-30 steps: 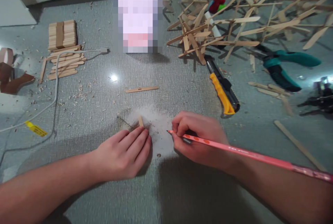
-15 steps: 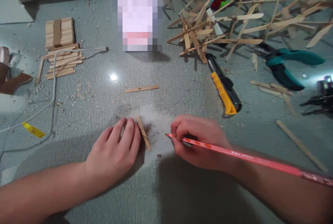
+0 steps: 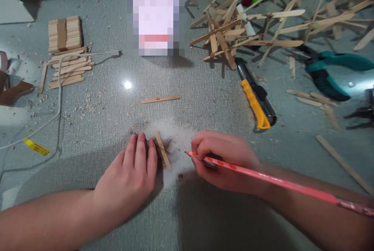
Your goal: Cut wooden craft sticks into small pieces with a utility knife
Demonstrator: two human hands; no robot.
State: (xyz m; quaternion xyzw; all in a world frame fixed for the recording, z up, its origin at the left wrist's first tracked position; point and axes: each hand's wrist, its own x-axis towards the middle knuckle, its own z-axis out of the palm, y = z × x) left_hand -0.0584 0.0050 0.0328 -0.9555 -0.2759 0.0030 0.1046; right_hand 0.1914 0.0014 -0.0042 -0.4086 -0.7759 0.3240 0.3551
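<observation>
My right hand [image 3: 223,159] is closed around a pink pencil [image 3: 271,179] with orange spots. Its dark tip points left, just short of a small popsicle stick [image 3: 161,148] that bears pencil marks. My left hand [image 3: 131,169] lies palm down on the table beside that stick, fingers stretched out, holding nothing. Pale dust surrounds the stick. Farther off, a second popsicle stick [image 3: 160,99] with a small slot at its middle rests crosswise.
A yellow and black utility knife [image 3: 257,99] and teal-handled pliers [image 3: 330,72] lie at right. Behind them spreads a pile of joined sticks [image 3: 222,37]. At left are a banded stick bundle [image 3: 73,35], a white cable [image 3: 60,83] and wood shavings. A blurred upright object [image 3: 153,21] stands at the back.
My left hand's fingers have straightened and shifted slightly left, away from the marked stick. The pencil stays in my right hand, almost unmoved. The view has shifted a little.
</observation>
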